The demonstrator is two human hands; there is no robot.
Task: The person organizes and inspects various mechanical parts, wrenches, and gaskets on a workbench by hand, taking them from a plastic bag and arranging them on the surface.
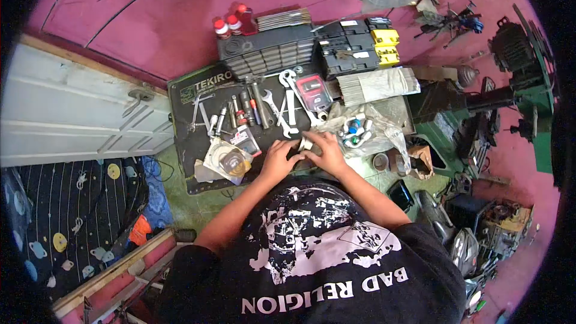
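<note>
Near the front edge of the black work mat [225,99], my left hand [279,161] and my right hand [326,151] meet around a small pale round part [306,143]. Fingers of both hands close on its sides. Just beyond them lie several wrenches [280,113] and a red and grey case [313,92]. A clear plastic bag [384,126] with white, blue and green pieces [355,130] is to the right of my right hand. Left of my left hand are a small packet [245,139] and round discs [232,162].
A drawer cabinet [270,57] with red-capped bottles [222,28] stands at the back, beside black and yellow boxes [348,48]. Green machinery [435,123] is at the right. A white door [78,108] stands left, and a cup [380,162] is beyond the mat's right side.
</note>
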